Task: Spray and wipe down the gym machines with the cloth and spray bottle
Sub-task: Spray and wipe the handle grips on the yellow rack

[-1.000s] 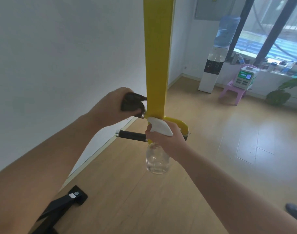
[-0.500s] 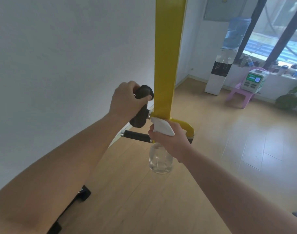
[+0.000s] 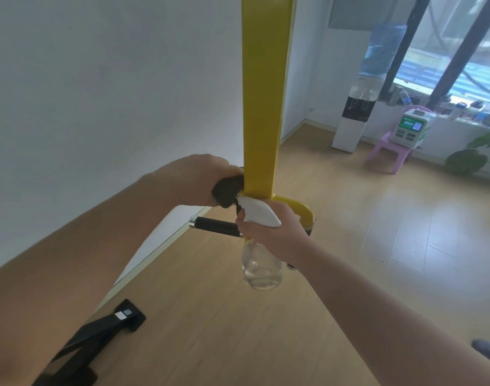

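A tall yellow machine post (image 3: 263,107) rises through the middle of the view. My left hand (image 3: 199,179) grips a dark cloth (image 3: 228,190) and presses it against the post's left side, low down. My right hand (image 3: 271,232) holds a clear spray bottle (image 3: 262,267) by its white trigger head (image 3: 259,211), just below the cloth. The bottle hangs down in front of a black foam handle (image 3: 214,226) that sticks out left from the post.
A white wall runs along the left. The machine's black base foot (image 3: 98,332) lies on the wood floor at lower left. Far right stand a water dispenser (image 3: 358,112), a pink stool (image 3: 388,153) with a white device on it, and a plant (image 3: 466,160).
My left hand with the cloth rose along the post half a second ago and has come back down to just above the spray head. The bottle hand has stayed nearly still.
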Motion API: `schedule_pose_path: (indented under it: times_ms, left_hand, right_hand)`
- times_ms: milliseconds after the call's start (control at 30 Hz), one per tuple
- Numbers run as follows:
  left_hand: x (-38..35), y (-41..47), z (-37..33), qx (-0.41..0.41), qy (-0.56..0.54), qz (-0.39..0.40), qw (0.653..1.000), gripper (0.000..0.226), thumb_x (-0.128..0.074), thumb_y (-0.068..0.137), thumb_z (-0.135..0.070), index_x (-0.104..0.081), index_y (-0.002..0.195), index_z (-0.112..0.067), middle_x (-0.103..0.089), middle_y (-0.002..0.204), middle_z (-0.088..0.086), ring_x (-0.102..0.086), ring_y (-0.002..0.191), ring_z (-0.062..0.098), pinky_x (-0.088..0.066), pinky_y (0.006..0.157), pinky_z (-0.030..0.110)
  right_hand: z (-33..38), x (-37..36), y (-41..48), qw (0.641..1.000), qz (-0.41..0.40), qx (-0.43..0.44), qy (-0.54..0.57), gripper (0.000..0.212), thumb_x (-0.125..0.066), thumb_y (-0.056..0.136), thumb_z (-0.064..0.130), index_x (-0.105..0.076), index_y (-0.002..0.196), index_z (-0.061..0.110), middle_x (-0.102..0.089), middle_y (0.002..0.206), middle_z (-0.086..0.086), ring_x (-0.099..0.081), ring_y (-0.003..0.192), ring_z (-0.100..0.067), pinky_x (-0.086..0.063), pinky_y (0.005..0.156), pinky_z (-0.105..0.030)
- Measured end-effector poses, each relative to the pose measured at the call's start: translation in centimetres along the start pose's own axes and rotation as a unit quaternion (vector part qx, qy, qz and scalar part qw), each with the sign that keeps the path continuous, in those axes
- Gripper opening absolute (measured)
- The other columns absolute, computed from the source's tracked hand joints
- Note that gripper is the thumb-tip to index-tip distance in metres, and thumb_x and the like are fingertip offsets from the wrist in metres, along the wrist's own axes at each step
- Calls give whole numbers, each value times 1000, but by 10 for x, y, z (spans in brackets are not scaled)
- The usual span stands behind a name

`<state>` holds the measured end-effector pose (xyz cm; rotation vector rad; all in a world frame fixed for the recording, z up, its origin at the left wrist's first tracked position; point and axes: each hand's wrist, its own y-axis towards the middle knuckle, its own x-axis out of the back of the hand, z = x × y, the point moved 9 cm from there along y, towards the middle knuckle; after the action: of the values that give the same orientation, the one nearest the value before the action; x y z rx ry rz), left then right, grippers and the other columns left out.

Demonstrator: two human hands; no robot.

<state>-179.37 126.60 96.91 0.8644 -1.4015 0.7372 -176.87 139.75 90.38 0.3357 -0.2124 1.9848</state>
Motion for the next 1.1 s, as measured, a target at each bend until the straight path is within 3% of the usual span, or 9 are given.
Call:
schedule_pose_path:
  times_ms: [67,167,367,433,533,667,733,933,1100]
  left_hand:
    - [-4,9,-6,52,149,-21,987,24,-66,95,-42,-62,105,-21,-62,83,-2,-60,70,17,-56,72,32]
    - [-11,22,-16,109,237,-3,965,27,-52,100,-34,-44,78,-20,-49,68,-5,-54,61,14,-51,66,29]
    - [-29,29,1,167,-9,244,955,19,-72,85,-15,-63,71,-21,-60,61,-5,-56,51,10,-48,55,22]
    - [-35,26,1,164,-58,280,944,19,-75,84,-12,-64,73,-22,-63,68,-2,-59,56,12,-43,57,20]
    - [-31,28,6,137,29,204,969,11,-72,91,-30,-64,91,-22,-61,74,-7,-59,65,12,-42,63,21]
    - [-7,11,8,61,125,-82,987,25,-66,95,-44,-67,102,-20,-66,77,-6,-63,63,18,-50,63,27]
    - [-4,2,20,48,154,-142,977,29,-72,91,-43,-70,103,-17,-69,77,0,-64,61,22,-44,64,27]
    - [15,-18,61,206,204,-171,942,23,-70,83,-40,-68,94,-20,-65,77,-1,-62,76,28,-40,89,44]
    - [6,-1,56,221,175,-145,948,17,-67,86,-31,-67,99,-19,-62,90,-1,-59,92,24,-35,100,47]
  right_hand:
    - [2,0,0,1000,-4,5,-6,30,-81,89,32,-55,89,46,-63,91,15,-63,86,-11,-49,68,-19]
    - [0,0,4,1000,-24,11,-11,27,-82,88,32,-58,91,45,-66,92,13,-65,88,-12,-57,74,-26]
    - [-2,0,4,998,-12,12,-66,29,-79,90,34,-55,82,48,-65,88,15,-66,86,-14,-61,85,-37]
    - [-6,1,2,996,-10,14,-82,28,-78,90,32,-56,80,46,-64,83,15,-65,82,-14,-60,85,-39]
    - [-6,2,2,996,-25,28,-87,16,-78,87,32,-65,80,39,-67,79,12,-68,79,-17,-61,81,-44]
    - [-8,11,6,995,-68,30,-61,34,-83,87,31,-56,85,52,-63,89,21,-66,89,-11,-60,88,-37]
    - [-5,14,6,992,-75,53,-81,35,-83,87,33,-56,90,54,-64,94,23,-65,92,-10,-60,88,-37]
    - [-9,22,15,994,-87,20,-56,27,-83,87,29,-62,92,45,-68,95,12,-65,92,-13,-60,88,-42]
    - [-3,26,22,994,-66,23,-79,24,-82,87,29,-65,97,43,-71,99,8,-67,94,-14,-60,89,-45]
